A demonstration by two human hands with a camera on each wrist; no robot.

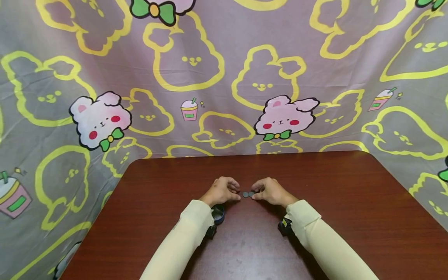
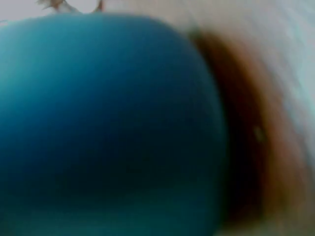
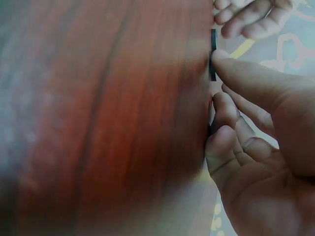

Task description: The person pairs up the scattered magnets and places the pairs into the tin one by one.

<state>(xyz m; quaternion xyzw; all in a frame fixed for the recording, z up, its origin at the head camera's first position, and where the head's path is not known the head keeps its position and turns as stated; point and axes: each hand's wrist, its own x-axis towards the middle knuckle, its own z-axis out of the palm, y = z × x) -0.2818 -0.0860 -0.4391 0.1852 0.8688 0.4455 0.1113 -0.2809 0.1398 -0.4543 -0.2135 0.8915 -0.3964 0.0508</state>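
Observation:
Two small dark grey discs lie side by side on the table, a left disc (image 1: pixel 245 195) and a right disc (image 1: pixel 251 194). My right hand (image 1: pixel 271 192) has thumb and fingertips at the right disc, pinching it at its edge. In the right wrist view a disc (image 3: pixel 213 72) shows edge-on with the thumb tip against it, and the fingers curl below. My left hand (image 1: pixel 221 191) is just left of the discs, its fingers loosely bent and thumb apart, with nothing seen between them. A blue rounded object (image 2: pixel 108 113) fills most of the left wrist view.
On the brown wooden table (image 1: pixel 245 249), a round blue-rimmed container (image 1: pixel 218 215) stands beside the left wrist. Dark wrist cameras sit under both cuffs. A curtain (image 1: pixel 227 58) with yellow outlines and rabbit faces hangs behind and around the table.

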